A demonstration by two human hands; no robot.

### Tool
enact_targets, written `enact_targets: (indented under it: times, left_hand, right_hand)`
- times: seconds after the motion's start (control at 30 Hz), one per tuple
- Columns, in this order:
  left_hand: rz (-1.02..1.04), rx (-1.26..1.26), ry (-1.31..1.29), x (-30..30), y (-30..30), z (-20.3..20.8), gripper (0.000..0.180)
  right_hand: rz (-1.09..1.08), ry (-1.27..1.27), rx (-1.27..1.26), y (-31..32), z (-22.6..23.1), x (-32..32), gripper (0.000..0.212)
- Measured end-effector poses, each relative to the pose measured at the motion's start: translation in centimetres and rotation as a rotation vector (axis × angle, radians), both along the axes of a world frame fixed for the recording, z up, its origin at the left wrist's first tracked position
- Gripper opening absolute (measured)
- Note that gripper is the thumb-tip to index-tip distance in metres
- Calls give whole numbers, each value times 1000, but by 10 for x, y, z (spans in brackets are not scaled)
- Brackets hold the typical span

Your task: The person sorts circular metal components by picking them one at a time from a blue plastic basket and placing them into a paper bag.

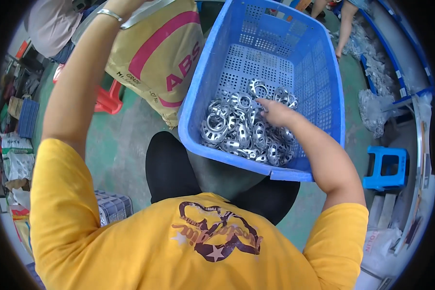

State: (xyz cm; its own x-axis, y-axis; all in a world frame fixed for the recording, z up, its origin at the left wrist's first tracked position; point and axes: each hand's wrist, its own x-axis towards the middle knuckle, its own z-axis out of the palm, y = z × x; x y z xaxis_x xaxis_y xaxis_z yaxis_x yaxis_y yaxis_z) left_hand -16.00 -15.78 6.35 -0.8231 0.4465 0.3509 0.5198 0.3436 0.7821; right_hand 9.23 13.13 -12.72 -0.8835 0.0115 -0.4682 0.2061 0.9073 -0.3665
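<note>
A blue perforated plastic basket (194, 104) stands tilted in front of me. In its near end lies a heap of shiny silver ring-shaped parts (241, 130) with slotted sides. My right hand (277, 113) reaches into the basket over the right of the heap, its finger and thumb closed around the edge of one silver part. My left arm stretches up to the top edge beside a large tan sack (152, 63) with pink bands. Only a bit of my left hand (126, 6) shows at the sack's top; its fingers are out of the picture.
A red stool (110, 99) is behind the sack. To the right are a blue stool (385, 167) and racks with clear plastic bags (374, 113). A grey crate (113, 207) sits by my left side. Other people are at the far left and far right.
</note>
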Motion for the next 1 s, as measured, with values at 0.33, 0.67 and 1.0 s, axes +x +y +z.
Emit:
enact_targets:
  times: [0.33, 0.67, 1.0]
  left_hand:
    - [-132, 419, -939, 177, 138, -78, 30]
    - [-858, 663, -1514, 160, 128, -85, 40]
    - [-591, 83, -307, 183, 134, -81, 29]
  right_hand:
    - [52, 257, -80, 12, 64, 2, 32]
    - [55, 1202, -145, -13, 135, 19, 44]
    - [-507, 469, -1041, 15, 130, 18, 41]
